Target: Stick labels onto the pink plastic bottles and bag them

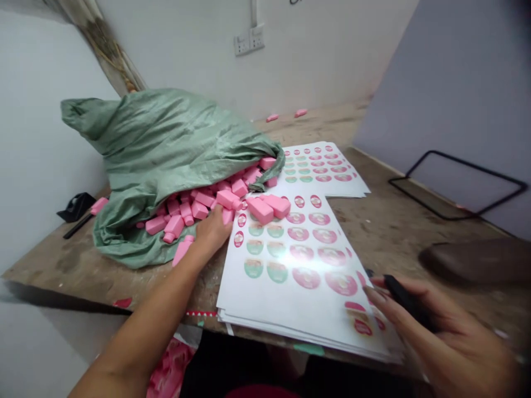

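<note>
My left hand (212, 231) reaches to the mouth of a green woven sack (178, 143), its fingers closed around a small pink bottle (227, 215). More pink bottles (199, 211) spill from the sack beside it. Two pink bottles (269, 208) lie on the upper part of a stack of printed sticker sheets (282, 293). Over the stack's right edge, my right hand (440, 326) is closed on a slim black tool (409, 303). Its exact kind is hard to make out because the fingers cover part of it.
Another stack of sticker sheets (319, 188) lies behind the first on the worn table (373, 221). At the right are a black wire frame (456, 171) and a blurred dark brown object (477, 262). A black tape dispenser (76, 207) sits far left. Pink pieces lie below the table edge.
</note>
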`<state>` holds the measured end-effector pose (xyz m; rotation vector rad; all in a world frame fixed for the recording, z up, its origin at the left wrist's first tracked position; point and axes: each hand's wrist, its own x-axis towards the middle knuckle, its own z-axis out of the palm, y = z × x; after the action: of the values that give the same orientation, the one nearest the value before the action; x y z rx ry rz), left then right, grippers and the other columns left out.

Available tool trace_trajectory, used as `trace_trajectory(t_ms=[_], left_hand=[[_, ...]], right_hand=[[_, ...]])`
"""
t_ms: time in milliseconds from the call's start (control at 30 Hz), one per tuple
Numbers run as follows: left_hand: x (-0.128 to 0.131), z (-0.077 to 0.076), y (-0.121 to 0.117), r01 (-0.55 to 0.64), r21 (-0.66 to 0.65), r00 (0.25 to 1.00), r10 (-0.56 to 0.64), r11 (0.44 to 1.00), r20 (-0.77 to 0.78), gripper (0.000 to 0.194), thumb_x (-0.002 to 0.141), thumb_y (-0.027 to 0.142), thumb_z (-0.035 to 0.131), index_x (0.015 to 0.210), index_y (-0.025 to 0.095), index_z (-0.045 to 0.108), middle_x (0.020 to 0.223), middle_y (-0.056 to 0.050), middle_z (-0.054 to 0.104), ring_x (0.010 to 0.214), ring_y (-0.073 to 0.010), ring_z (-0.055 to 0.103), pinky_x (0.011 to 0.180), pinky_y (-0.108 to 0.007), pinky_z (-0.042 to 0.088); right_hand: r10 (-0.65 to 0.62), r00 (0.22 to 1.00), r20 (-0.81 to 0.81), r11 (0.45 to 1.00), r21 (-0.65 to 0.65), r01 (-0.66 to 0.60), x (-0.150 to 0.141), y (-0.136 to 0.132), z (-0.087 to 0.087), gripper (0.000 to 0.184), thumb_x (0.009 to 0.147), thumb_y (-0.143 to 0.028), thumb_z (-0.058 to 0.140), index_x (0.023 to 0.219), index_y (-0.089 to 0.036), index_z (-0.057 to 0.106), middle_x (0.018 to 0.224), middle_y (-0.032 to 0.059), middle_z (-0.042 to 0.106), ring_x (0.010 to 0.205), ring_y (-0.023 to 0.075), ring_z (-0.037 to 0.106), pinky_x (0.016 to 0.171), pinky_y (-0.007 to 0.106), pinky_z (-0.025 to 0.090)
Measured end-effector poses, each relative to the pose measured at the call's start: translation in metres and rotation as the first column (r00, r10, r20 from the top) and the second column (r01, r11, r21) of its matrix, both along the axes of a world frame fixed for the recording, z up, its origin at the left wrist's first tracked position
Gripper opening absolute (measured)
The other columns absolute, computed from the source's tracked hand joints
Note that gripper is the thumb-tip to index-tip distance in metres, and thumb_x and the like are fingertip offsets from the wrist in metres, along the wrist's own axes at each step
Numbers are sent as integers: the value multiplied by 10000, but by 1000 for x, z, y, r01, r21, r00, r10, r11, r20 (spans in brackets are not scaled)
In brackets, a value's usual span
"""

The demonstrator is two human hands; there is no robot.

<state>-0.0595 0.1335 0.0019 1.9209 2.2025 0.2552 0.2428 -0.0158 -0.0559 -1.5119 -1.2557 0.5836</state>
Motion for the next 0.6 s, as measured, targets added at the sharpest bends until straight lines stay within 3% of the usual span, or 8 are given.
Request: trace_trajectory(t_ms=[133,200,233,300,367,433,500,600], left_hand=[[-21,9,-16,-90,50,995,88,995,41,657,861,503,590,1356,121,387,1274,-235,615,1120,-403,616,901,-491,466],[-26,21,-26,-180,271,934,78,946,350,614,777,412,725,1274,197,435,1317,-101,594,1158,-287,583,975,-390,454],[-24,28,-32,-242,299,822,31,923,569,554,736,329,770,1192,229,472,1250,-21,628,1133,-227,578,985,-344,452],[-11,40,-43,-288,157,422,-22,945,906,337,762,177,708,1044,232,531,1044,59,690,1051,-161,588,980,-325,467],[13,46,-55,-196,-57,43,67,979,997,204,838,112,570,1013,217,585,912,49,719,1005,-156,606,930,-335,501],[44,44,-66,-85,-193,-137,181,977,974,232,865,131,524,1056,210,630,881,17,730,934,-166,630,800,-302,534],[73,34,-75,26,-281,-177,281,959,943,241,830,206,590,1063,199,653,857,-14,720,844,-183,648,685,-281,531],[102,17,-85,280,-354,-88,391,892,916,299,745,371,690,961,166,656,809,-60,687,785,-226,668,671,-325,535]], right_hand=[[-51,998,42,992,-116,56,-2,0,18,261,763,-506,712,854,-261,703,775,3,719,661,208,645,575,308,499],[-41,998,57,987,-156,50,0,1,22,235,777,-460,690,865,-243,686,778,4,709,692,201,645,615,307,499],[-31,997,70,983,-181,43,2,1,21,231,789,-449,677,881,-236,681,795,7,710,713,199,648,635,308,500],[5,994,110,974,-224,20,7,-4,20,253,821,-450,647,938,-228,675,843,17,717,747,200,654,656,312,500],[54,985,162,965,-263,-9,11,-12,19,281,873,-457,590,1013,-226,668,860,27,719,743,200,653,641,313,494],[99,973,208,957,-289,-36,13,-21,22,302,917,-463,527,1057,-233,664,856,32,720,733,203,655,619,312,493],[139,957,255,947,-317,-53,13,-29,26,300,937,-454,494,1064,-248,670,836,29,721,720,209,659,597,310,492],[188,914,359,932,-359,-51,12,-36,31,259,926,-416,519,1071,-275,681,810,15,729,699,223,658,593,320,490]])
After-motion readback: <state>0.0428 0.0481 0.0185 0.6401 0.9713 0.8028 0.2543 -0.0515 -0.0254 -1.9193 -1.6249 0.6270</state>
